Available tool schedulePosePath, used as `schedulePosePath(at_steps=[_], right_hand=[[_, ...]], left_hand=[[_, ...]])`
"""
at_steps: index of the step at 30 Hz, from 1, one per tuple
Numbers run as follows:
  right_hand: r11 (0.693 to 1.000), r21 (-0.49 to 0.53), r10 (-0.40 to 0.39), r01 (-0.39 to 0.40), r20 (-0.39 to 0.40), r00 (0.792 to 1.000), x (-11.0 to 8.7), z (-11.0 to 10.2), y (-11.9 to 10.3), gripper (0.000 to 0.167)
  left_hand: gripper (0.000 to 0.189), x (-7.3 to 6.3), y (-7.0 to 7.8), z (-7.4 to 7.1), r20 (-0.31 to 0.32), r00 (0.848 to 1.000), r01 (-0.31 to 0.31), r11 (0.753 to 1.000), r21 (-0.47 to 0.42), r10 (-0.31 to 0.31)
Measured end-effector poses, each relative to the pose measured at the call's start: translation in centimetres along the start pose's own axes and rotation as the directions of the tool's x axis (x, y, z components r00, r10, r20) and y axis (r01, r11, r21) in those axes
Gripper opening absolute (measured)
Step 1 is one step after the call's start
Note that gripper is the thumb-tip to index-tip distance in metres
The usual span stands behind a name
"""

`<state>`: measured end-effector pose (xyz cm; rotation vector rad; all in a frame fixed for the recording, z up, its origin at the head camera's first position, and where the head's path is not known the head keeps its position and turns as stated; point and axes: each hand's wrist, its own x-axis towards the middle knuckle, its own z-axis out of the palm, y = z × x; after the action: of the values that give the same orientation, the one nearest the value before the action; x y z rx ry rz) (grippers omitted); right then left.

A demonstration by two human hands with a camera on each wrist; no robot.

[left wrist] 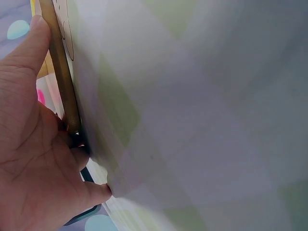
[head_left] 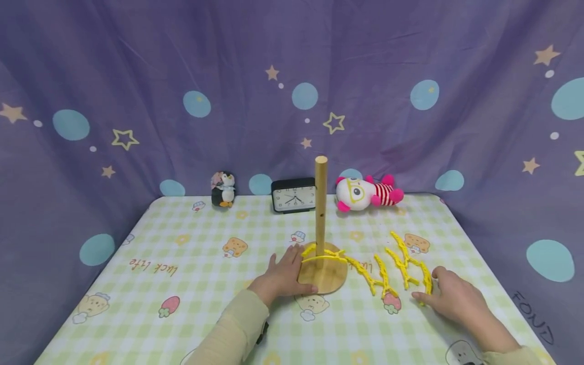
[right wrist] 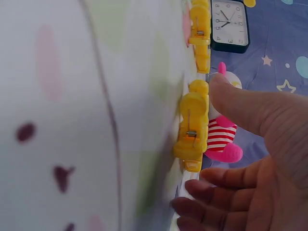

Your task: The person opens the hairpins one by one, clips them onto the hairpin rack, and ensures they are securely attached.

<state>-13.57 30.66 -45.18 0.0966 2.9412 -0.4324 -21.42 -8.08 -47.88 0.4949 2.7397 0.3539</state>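
A round wooden base [head_left: 326, 278] with an upright wooden post [head_left: 321, 203] stands near the middle of the table. My left hand [head_left: 285, 274] holds the base's left side, thumb at the front edge and fingers toward the back. A curved yellow plastic piece [head_left: 325, 258] lies across the base by the post. More branched yellow pieces [head_left: 380, 276] with metal springs lie to the right. My right hand [head_left: 458, 299] is beside the rightmost yellow piece [head_left: 427, 279], thumb and fingers spread on either side of it. In the right wrist view, a gap shows between the fingers and this yellow piece [right wrist: 192, 127].
Along the back edge stand a penguin figure [head_left: 223, 189] and a black-framed clock [head_left: 294, 196], partly behind the post. A pink and white plush toy [head_left: 368, 193] lies to their right. A checked cloth [head_left: 191, 284] covers the table, and a purple curtain [head_left: 251, 61] hangs behind it.
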Motion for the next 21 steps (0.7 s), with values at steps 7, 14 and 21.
schedulePosePath(at_steps=[7, 14, 21], right_hand=[[0.999, -0.003, 0.042, -0.041, 0.072, 0.997, -0.32, 0.5, -0.09, 0.084], [1.0, -0.012, 0.024, -0.024, 0.059, 0.998, -0.49, 0.79, -0.22, 0.073], [0.999, -0.032, 0.017, -0.015, 0.038, 0.999, -0.63, 0.9, -0.18, 0.061]], left_hand=[[0.111, -0.1, -0.07, -0.05, -0.007, 1.0, -0.009, 1.0, 0.004, 0.009], [0.11, -0.46, 0.21, -0.56, 0.015, 1.0, -0.007, 1.0, -0.005, 0.007], [0.11, -0.43, 0.18, -0.42, -0.002, 1.0, -0.013, 1.0, -0.002, 0.013]])
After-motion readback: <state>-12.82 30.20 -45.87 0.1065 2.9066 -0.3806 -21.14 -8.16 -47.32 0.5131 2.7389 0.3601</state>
